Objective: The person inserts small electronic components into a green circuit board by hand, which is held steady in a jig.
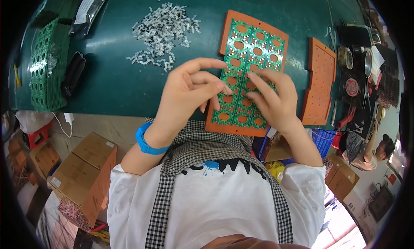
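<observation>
1. In the head view, we see a panel of green circuit boards (246,61) with oval openings, lying in an orange tray (235,129) at the near edge of the dark green tabletop (108,87).
2. We find the left grip (183,91) at the panel's left side, its fingertips over the boards' left column. The thumb tip lies close to the curled fingers; we cannot tell whether a small part is clamped there.
3. We see the right grip (278,98) over the panel's right half, thumb and forefinger apart and pointing inward. It is slightly blurred, and we cannot tell whether the fingertips touch the boards.
4. The panel lies beneath both grips, its middle rows between them and its far rows uncovered beyond.
5. Past the left grip, we see a loose pile of small clear-and-dark parts (166,29).
6. Farther left, we see a stack of green panels (47,72) beside a black object (74,74).
7. To the right of the panel, well apart from it, we see a second orange tray (319,83).
8. We notice a blue wristband (148,140) on the left wrist.
</observation>
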Action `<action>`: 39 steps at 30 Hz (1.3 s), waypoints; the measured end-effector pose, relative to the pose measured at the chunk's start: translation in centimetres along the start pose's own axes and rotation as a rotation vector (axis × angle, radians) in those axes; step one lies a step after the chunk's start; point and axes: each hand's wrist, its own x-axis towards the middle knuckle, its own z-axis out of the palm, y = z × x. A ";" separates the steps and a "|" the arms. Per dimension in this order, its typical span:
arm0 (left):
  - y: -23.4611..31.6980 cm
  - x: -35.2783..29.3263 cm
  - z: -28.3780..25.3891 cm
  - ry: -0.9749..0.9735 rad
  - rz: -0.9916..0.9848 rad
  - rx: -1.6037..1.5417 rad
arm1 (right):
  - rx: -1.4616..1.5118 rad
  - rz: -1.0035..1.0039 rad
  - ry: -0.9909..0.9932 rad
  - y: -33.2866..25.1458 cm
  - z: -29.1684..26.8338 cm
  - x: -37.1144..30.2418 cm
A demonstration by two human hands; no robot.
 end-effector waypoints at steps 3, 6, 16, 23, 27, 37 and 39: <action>-0.2 -0.1 1.3 -0.057 -0.010 -0.017 | 0.021 -0.193 0.078 -0.8 0.3 0.2; -0.7 -0.3 2.1 -0.046 -0.015 0.017 | -0.046 -0.333 0.133 -1.1 0.2 0.3; 0.1 -0.2 -3.6 0.738 0.542 1.438 | 0.316 0.359 -0.086 3.1 -0.1 1.6; 0.2 0.2 -4.4 0.591 0.580 1.335 | 0.331 0.435 -0.091 3.6 0.3 1.9; -0.2 0.5 -3.8 0.580 0.712 1.203 | 0.324 0.426 -0.092 3.7 0.7 1.7; -1.0 0.3 -0.5 0.200 0.265 0.284 | 0.055 0.185 0.021 3.3 1.2 0.8; -0.9 0.4 0.3 0.089 0.209 0.112 | 0.052 0.205 0.035 1.5 0.6 1.7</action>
